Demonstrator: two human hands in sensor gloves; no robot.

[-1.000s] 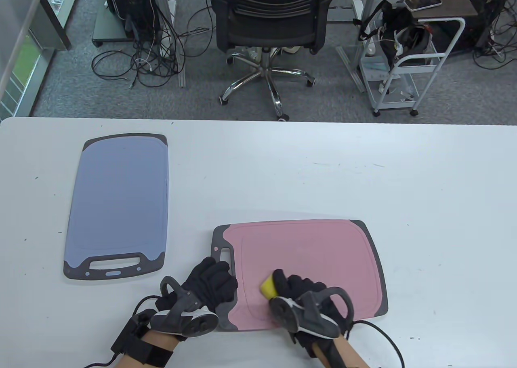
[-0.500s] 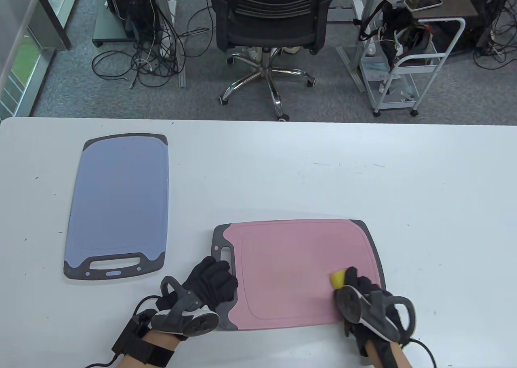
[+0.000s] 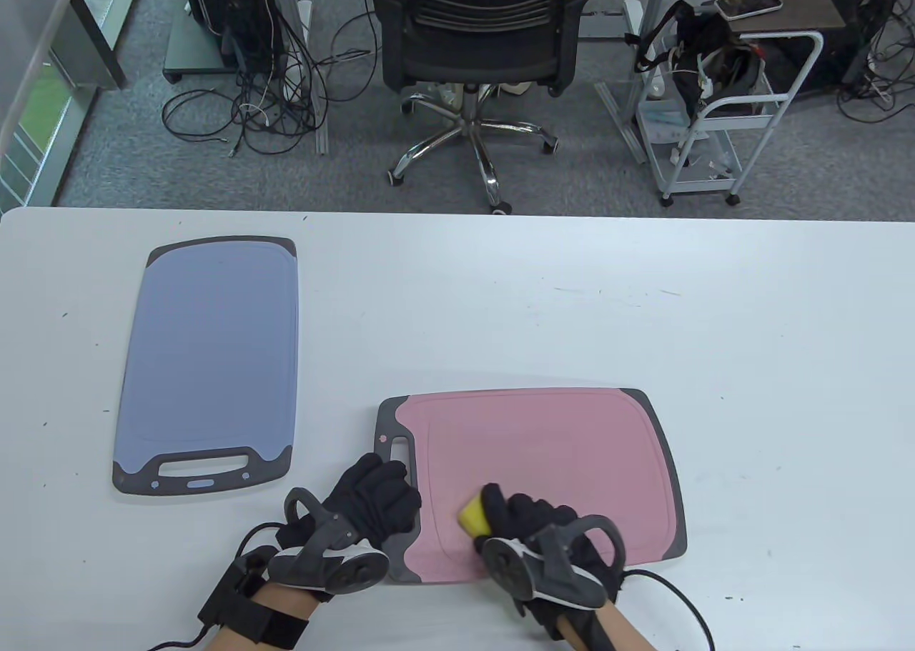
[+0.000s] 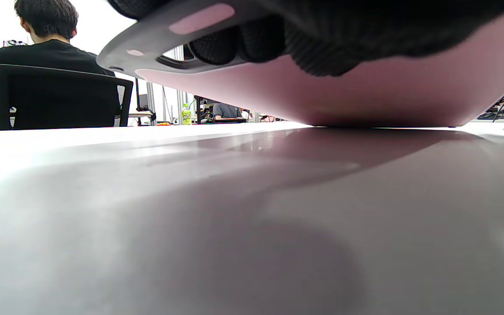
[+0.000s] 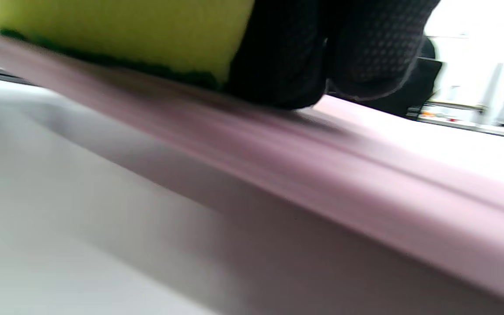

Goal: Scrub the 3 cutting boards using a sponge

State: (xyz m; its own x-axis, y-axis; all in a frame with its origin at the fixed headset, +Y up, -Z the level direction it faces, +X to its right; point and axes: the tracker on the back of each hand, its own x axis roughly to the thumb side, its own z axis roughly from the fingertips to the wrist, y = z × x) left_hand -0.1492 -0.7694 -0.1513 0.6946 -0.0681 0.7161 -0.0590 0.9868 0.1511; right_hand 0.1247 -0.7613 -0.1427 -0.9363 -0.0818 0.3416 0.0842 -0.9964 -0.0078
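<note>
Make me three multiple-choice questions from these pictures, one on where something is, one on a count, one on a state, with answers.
1. Where is the sponge?
A. on the blue board
B. on the pink board
C. on the bare table

2. How many cutting boards show in the table view?
A. one
B. two
C. three

3. What is the left hand doing?
A. resting on the pink board's handle end
B. holding the sponge
C. lifting the blue board

Answers: 1 B, it presses on the pink board. 2 B, pink and the blue board. 3 A, its fingers lie there.
</note>
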